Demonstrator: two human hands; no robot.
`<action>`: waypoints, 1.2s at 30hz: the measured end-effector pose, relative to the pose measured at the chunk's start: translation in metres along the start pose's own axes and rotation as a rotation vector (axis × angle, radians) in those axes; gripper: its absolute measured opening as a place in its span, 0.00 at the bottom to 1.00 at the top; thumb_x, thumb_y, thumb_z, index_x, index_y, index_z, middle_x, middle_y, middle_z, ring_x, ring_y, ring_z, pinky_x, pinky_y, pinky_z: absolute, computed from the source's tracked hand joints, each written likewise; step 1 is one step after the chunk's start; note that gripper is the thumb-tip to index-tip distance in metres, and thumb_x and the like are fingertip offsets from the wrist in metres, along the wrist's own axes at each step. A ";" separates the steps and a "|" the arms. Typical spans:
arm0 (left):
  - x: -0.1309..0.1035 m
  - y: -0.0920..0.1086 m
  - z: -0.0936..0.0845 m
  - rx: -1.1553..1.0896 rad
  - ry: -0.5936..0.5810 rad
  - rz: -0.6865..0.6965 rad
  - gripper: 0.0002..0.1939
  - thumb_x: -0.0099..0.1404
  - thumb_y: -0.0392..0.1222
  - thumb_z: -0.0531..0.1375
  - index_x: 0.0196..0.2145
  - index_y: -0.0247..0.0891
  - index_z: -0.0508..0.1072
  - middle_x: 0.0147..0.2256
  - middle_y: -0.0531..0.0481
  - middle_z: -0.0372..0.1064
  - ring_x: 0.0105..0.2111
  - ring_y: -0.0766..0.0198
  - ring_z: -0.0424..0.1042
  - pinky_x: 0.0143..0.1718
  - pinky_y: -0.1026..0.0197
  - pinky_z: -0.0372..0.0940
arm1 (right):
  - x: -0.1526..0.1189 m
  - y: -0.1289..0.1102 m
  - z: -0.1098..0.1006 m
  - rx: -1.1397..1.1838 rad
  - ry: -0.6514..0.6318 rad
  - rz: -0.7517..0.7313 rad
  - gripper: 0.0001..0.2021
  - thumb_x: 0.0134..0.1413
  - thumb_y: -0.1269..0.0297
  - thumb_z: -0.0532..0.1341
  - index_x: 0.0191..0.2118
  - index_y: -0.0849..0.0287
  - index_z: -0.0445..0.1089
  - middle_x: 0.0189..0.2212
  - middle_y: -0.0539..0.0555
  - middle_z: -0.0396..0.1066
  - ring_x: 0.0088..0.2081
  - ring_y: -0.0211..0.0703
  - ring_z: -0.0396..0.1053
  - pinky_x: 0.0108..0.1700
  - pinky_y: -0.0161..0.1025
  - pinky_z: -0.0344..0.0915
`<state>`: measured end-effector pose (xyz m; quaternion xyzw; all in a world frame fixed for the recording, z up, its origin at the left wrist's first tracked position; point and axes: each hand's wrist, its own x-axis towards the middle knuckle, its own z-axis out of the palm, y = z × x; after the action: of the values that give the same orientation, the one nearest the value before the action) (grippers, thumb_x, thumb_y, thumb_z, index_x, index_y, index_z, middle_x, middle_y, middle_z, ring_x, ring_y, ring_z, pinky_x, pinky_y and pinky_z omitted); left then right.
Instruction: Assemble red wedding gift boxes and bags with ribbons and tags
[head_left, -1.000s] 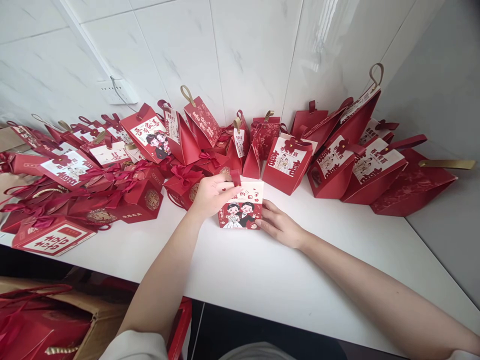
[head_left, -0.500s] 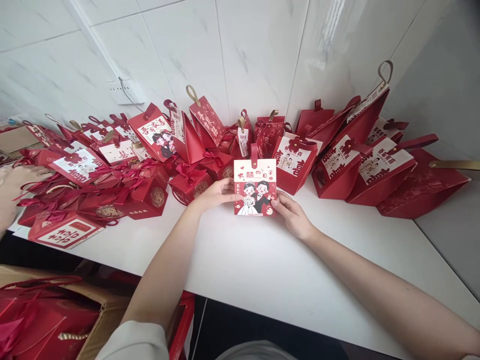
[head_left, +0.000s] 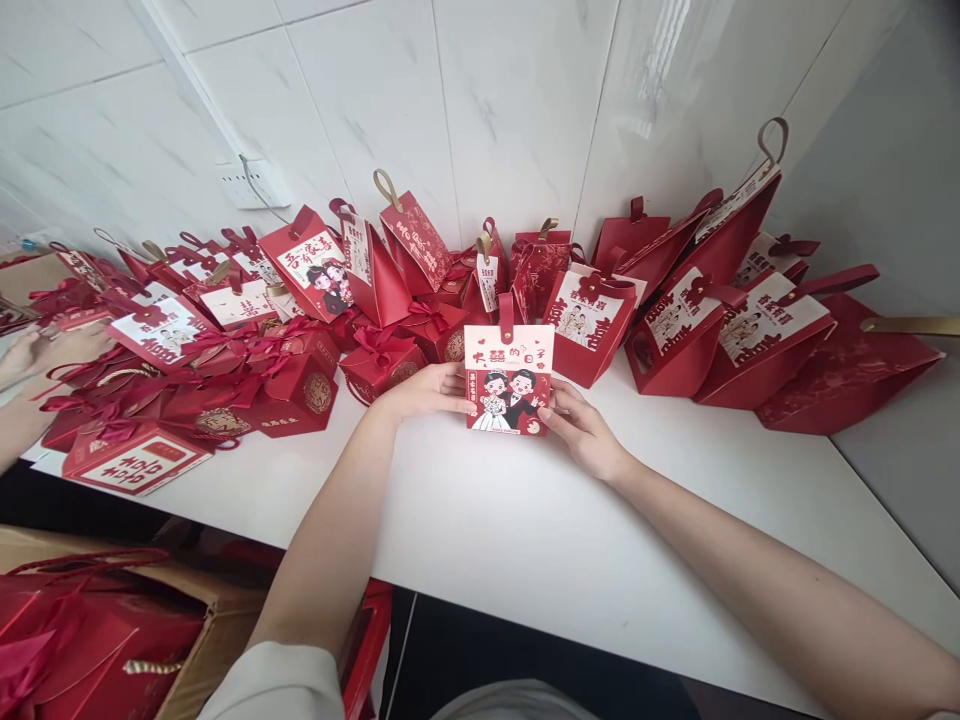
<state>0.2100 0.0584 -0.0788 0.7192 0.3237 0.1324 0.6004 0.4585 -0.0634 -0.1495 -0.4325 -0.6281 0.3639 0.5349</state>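
Observation:
A small red and white gift box [head_left: 508,385], printed with a cartoon wedding couple and topped by a dark red strap loop, stands upright at the middle of the white table. My left hand [head_left: 431,390] grips its left side, the thumb on the front and the other fingers partly hidden behind. On the opposite side my right hand [head_left: 583,430] holds the lower right edge, thumb also in front. Just behind this box stands another red gift box [head_left: 585,325] with a white printed flap.
Many red gift boxes line the wall, among them a tall one [head_left: 416,240] with a gold loop. Ribboned red boxes [head_left: 289,385] crowd the left of the white table [head_left: 480,530]. A co-worker's hands [head_left: 49,360] are at far left. Below sits an open cardboard carton [head_left: 225,610] holding red boxes.
The held gift box has shifted slightly down and its top leans a little differently, both hands staying on it. The co-worker's hands at far left have moved and now hold something red.

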 end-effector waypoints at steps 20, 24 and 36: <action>-0.002 0.006 0.007 0.041 -0.166 0.002 0.42 0.53 0.42 0.70 0.63 0.44 0.60 0.60 0.43 0.63 0.58 0.54 0.65 0.60 0.49 0.60 | 0.005 -0.004 0.002 0.376 0.082 0.205 0.21 0.58 0.52 0.62 0.54 0.48 0.60 0.57 0.56 0.64 0.53 0.49 0.67 0.47 0.48 0.72; -0.003 0.008 0.008 0.047 -0.143 -0.015 0.36 0.55 0.44 0.69 0.60 0.43 0.64 0.59 0.44 0.64 0.58 0.54 0.65 0.60 0.50 0.60 | 0.006 -0.005 0.000 0.351 0.070 0.202 0.18 0.58 0.50 0.62 0.51 0.50 0.64 0.57 0.56 0.64 0.52 0.49 0.69 0.47 0.48 0.72; -0.003 0.012 0.008 0.012 -0.089 -0.101 0.26 0.56 0.49 0.68 0.51 0.40 0.75 0.54 0.47 0.71 0.55 0.53 0.69 0.60 0.52 0.61 | 0.005 -0.004 0.000 0.300 0.083 0.195 0.20 0.58 0.48 0.61 0.51 0.51 0.62 0.58 0.57 0.63 0.50 0.49 0.69 0.44 0.47 0.73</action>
<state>0.2158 0.0495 -0.0691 0.7107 0.3332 0.0679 0.6158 0.4575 -0.0605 -0.1437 -0.4214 -0.4992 0.4855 0.5810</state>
